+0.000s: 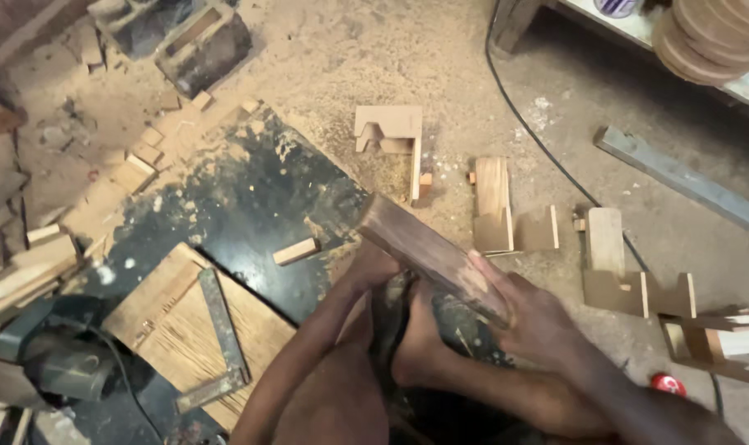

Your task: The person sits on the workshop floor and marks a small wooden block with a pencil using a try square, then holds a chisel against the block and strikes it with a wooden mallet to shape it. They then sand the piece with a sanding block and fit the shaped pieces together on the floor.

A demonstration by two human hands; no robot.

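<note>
A dark wooden board (424,247) is held tilted above a black, sawdust-covered work surface (242,206). My right hand (531,317) grips its near right end, fingers wrapped over the top. My left hand (374,268) holds the board from below, near its left side, mostly hidden by the wood. A bare foot (415,346) rests under the board between my arms.
A metal try square (219,338) lies on a plywood sheet (176,321) at the left. A small wood block (296,251) sits on the black surface. Cut notched wooden pieces (506,206) lie on the sandy floor at right, with a black cable (547,148) and a red cap (667,384).
</note>
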